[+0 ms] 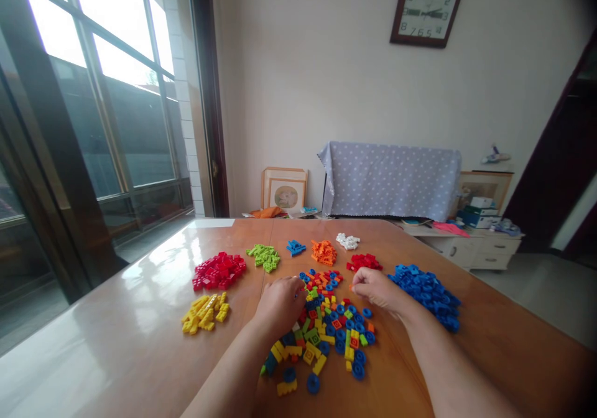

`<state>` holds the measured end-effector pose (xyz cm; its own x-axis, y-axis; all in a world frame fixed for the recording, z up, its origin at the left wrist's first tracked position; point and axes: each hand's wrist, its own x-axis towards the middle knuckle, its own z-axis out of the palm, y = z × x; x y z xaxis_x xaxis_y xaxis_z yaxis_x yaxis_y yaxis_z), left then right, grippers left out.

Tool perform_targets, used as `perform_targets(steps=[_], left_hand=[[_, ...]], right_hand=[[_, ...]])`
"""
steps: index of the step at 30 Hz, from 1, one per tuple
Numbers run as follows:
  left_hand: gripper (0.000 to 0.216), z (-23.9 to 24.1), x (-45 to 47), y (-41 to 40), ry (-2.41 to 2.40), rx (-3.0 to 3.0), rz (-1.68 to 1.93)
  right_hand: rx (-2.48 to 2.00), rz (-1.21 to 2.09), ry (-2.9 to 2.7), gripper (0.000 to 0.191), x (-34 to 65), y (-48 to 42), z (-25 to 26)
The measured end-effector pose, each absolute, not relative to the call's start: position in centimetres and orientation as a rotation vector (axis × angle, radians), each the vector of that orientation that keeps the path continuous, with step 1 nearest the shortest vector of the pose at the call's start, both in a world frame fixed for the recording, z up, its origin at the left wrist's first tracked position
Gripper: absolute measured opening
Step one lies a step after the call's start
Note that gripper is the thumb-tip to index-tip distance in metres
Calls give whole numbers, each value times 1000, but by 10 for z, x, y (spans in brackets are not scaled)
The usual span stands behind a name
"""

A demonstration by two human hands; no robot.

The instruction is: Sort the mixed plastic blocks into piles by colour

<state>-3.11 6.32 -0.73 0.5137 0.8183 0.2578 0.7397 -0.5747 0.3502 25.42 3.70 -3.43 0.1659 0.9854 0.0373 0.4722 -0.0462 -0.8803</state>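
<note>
A mixed pile of toy building bricks (321, 328) in blue, yellow, green, orange and red lies between my hands, with round blue pieces among them. At the pile's left edge, my left hand (282, 303) is closed with its fingers curled inward; whatever they hold is hidden. My right hand (379, 290) is pinched on the pile's far right side, and a small orange brick (351, 287) shows at its fingertips. Just beyond that hand sits a heap of red pieces (364, 262). A large blue brick heap (424, 293) is to its right.
Around the mixed pile on the wooden table (153, 356) are heaps of yellow bricks (205, 312), pinkish-red bricks (219, 271), green pieces (264, 257), blue pieces (295, 247), orange pieces (323, 252) and white pieces (347, 241). A cloth-covered object (392, 181) stands behind the table.
</note>
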Motion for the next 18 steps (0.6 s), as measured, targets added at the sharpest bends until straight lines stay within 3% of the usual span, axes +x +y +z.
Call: perform_targets(steps=[7, 18], left_hand=[[21, -6, -34, 65, 1384, 2553, 595], [22, -9, -37, 65, 1454, 2574, 578]], right_hand=[[-1546, 821, -1236, 21, 237, 48, -25], [-1739, 646, -1199, 13, 225, 126, -40]])
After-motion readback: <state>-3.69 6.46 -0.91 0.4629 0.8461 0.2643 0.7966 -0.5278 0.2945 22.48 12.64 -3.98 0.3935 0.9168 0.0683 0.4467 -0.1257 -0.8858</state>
